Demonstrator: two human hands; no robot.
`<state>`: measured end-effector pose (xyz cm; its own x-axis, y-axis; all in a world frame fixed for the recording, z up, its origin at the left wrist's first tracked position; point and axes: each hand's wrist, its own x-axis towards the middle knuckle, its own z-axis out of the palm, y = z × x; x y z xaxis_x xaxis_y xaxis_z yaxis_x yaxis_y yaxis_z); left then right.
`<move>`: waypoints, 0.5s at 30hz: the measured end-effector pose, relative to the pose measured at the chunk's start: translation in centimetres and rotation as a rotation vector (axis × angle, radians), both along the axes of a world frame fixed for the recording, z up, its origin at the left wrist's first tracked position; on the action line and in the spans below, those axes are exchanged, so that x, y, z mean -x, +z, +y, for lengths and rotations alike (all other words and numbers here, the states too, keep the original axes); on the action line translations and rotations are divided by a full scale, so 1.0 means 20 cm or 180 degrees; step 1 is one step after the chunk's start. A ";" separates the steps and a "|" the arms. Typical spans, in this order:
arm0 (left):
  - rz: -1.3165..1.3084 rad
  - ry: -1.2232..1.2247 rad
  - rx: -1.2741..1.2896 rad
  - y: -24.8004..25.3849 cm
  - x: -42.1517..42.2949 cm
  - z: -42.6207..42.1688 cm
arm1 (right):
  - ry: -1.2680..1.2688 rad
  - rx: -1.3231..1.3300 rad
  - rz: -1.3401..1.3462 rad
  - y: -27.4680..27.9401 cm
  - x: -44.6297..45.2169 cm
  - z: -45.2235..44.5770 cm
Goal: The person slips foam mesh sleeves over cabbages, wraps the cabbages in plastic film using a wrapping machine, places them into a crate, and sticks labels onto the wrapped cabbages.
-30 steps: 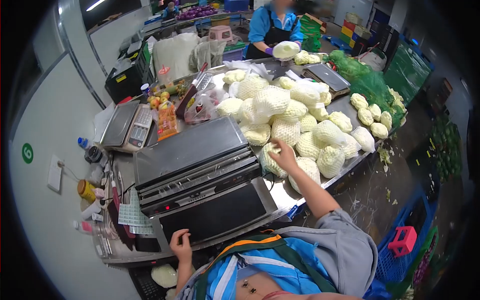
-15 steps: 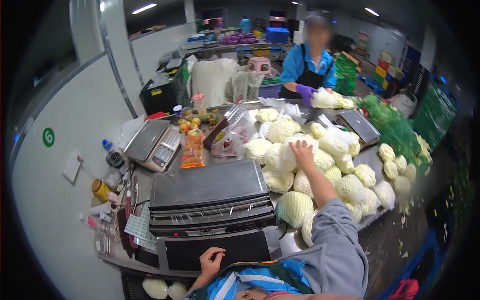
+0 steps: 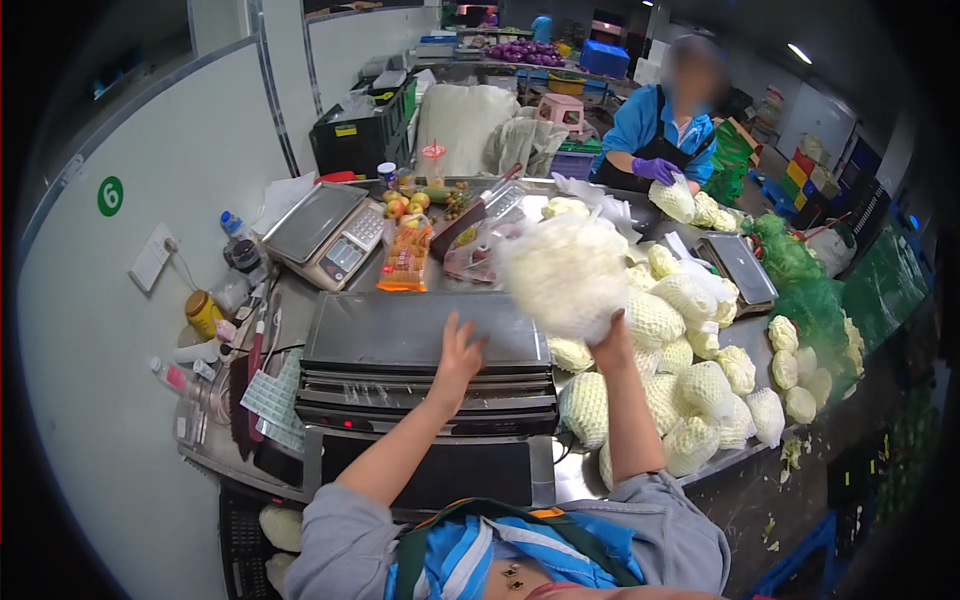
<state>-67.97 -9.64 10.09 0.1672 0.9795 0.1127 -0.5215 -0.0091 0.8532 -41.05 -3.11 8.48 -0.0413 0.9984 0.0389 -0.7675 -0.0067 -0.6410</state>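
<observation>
My right hand (image 3: 613, 347) holds up a large pale cabbage (image 3: 565, 275), blurred by motion, gripping it at its lower right edge. Part of the fingers is hidden behind it. Over the wrapping machine (image 3: 420, 330) with its flat dark top, my left hand (image 3: 460, 360) hovers with fingers spread and nothing in it. To the right of the machine lies a heap of cabbages (image 3: 655, 320), many in white foam nets. A black pad (image 3: 430, 470) lies in front of the machine.
A weighing scale (image 3: 325, 240) stands at the left, near apples (image 3: 405, 205) and an orange packet (image 3: 407, 258). Another scale (image 3: 738, 268) sits at the right. Across the table a co-worker in purple gloves (image 3: 657, 170) holds a netted cabbage (image 3: 672, 200). Bottles line the left wall.
My right hand has lifted a cabbage off the heap and brought it left and closer. My left hand has risen from the black pad and opened. The view has shifted.
</observation>
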 end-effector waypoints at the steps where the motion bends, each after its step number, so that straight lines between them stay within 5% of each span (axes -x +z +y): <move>1: 0.0023 0.0172 -0.0139 0.07 -0.03 0.05 | 0.0285 0.0497 -0.0067 -0.17 0.06 0.06; 2: 0.0690 0.0875 -0.0804 0.03 -0.05 0.15 | 0.0402 0.0440 -0.0536 -0.17 0.18 0.05; 4: 0.0709 0.1018 -0.0092 0.16 0.06 0.18 | 0.0456 -0.0280 -0.1862 0.04 0.45 -0.09; 7: 0.0925 0.0629 0.0386 0.06 0.32 0.37 | 0.0684 -0.0130 -0.2819 0.12 0.54 0.00; 11: 0.1255 0.0426 0.0524 -0.08 0.51 0.52 | 0.0525 -0.0385 -0.3632 -0.13 0.73 0.08; 13: 0.2497 0.0460 0.0278 -0.21 0.58 0.58 | 0.0569 -0.0214 -0.4164 -0.14 0.76 0.06; 15: 0.2672 0.0450 0.0150 -0.28 0.66 0.61 | 0.0644 -0.0054 -0.5009 -0.14 0.76 0.03</move>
